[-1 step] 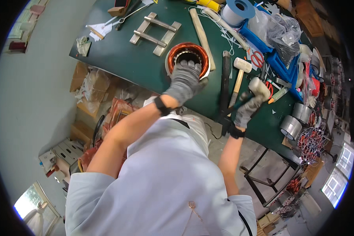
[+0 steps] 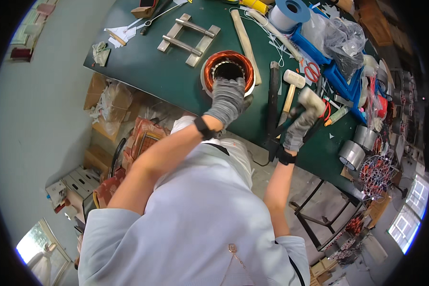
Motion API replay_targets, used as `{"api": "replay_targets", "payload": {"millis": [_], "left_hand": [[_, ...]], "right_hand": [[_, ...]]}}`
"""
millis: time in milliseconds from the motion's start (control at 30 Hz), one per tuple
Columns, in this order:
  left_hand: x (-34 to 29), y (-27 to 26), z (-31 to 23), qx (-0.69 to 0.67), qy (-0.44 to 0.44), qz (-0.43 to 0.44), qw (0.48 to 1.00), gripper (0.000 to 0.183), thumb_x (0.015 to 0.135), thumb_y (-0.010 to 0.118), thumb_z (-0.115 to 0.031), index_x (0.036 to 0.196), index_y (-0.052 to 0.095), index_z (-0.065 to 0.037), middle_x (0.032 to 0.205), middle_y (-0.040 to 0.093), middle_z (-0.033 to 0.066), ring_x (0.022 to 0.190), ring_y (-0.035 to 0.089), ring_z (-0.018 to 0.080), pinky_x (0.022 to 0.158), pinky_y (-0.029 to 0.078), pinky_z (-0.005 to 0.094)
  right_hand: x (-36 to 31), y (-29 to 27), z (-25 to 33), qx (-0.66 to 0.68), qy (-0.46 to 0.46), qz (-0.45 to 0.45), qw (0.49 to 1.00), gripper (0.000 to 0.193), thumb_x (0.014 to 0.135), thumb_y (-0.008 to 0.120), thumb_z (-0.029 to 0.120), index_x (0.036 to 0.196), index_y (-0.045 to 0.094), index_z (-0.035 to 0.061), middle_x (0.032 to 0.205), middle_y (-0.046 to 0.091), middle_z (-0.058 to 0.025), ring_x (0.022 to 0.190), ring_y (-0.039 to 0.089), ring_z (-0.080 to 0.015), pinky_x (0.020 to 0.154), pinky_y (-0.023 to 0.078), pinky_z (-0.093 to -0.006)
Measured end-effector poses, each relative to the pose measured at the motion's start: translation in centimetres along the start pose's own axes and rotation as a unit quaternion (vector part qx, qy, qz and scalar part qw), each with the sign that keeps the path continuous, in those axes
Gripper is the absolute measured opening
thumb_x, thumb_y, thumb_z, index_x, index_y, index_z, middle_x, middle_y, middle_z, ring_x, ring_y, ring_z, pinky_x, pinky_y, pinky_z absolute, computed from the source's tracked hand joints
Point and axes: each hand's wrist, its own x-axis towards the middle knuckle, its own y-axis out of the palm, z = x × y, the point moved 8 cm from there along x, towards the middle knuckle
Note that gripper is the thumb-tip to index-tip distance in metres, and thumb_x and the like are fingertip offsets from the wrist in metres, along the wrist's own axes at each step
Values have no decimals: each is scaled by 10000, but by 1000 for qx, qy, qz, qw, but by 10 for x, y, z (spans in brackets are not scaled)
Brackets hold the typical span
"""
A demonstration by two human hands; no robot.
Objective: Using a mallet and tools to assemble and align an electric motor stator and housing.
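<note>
A motor stator (image 2: 208, 71) with a ring of copper windings stands on the green bench, its round bore facing up. My left hand (image 2: 228, 97), in a grey glove, grips the near rim, fingers bent over toward the bore. The fingertips are partly hidden inside. To the right, my gloved right hand (image 2: 298, 129) is closed round the handle of a mallet with a pale head (image 2: 311, 100). That mallet is raised beside the stator, slightly blurred, and apart from it. A second white-headed mallet (image 2: 294, 79) lies on the bench between them.
A metal frame with two bars (image 2: 189, 39) lies beyond the stator. Wooden sticks (image 2: 245, 45) and a dark bar (image 2: 273, 90) flank it. Red scissors (image 2: 312, 71), blue bins (image 2: 341, 86), a wire spool (image 2: 289, 14) and metal cylinders (image 2: 352, 155) crowd the right side.
The mallet head in my right hand has shifted slightly left and away from me. My left hand has slid a little on the rim, with less of the fingers inside the bore.
</note>
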Motion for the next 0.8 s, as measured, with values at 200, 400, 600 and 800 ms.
{"api": "replay_targets", "payload": {"millis": [200,400,600,800], "left_hand": [[8,14,7,-48,28,-8,998,415,803,523,-449,949,530,-60,773,617,124,812,583,290,676,437,428],[7,13,9,-26,119,-48,991,398,804,521,-448,917,540,-67,721,604,109,727,578,284,660,446,399],[-2,7,23,-38,222,-65,972,425,788,532,-476,850,565,-57,700,585,116,719,576,282,649,439,413],[4,-2,30,21,375,30,926,396,750,561,-454,831,584,-68,720,594,105,698,576,279,669,431,407]], "right_hand": [[3,122,129,-104,-232,80,964,635,829,619,276,1333,284,86,1094,482,-125,976,531,-222,811,471,-348],[-5,173,77,-378,-320,147,856,464,843,590,208,1256,419,86,1121,534,-136,966,564,-260,843,455,-314],[6,127,112,-96,-296,5,950,442,878,546,185,1264,366,67,1168,479,-124,977,542,-220,859,474,-332],[4,144,83,-304,-279,191,891,481,885,524,212,1311,351,72,1076,551,-120,938,552,-184,811,439,-292]]}}
